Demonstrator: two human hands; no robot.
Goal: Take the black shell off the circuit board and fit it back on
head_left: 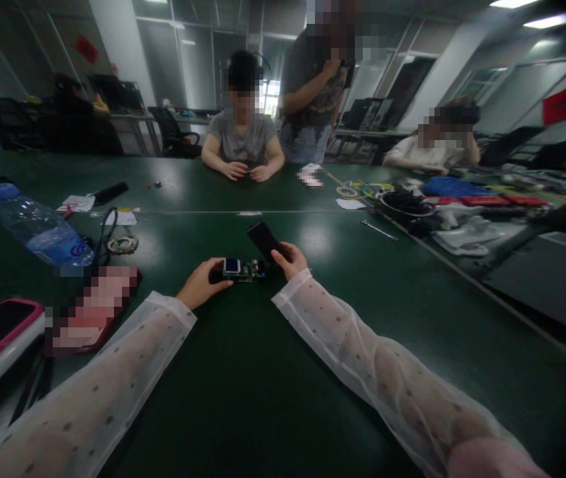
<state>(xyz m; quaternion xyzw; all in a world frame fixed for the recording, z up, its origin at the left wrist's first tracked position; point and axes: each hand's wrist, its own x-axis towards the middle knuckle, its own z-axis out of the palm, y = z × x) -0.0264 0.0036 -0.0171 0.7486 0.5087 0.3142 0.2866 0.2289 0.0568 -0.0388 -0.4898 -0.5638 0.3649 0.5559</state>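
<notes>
A small green circuit board with a little screen (pixel 245 269) is low over the dark green table (pixel 243 372), near the middle of the view. My left hand (pixel 206 282) grips its left end between thumb and fingers. A flat black rectangular piece (pixel 264 240) is tilted above the board's right end, and my right hand (pixel 291 260) holds it by its lower right part. Whether the black piece touches the board cannot be made out.
On the left are a plastic water bottle (pixel 38 229), a red phone (pixel 96 309), a pink-edged device (pixel 1 332) and coiled wire (pixel 122 245). A wrench (pixel 379 230), cables (pixel 407 202) and a grey case (pixel 551 275) lie right. People are across the table.
</notes>
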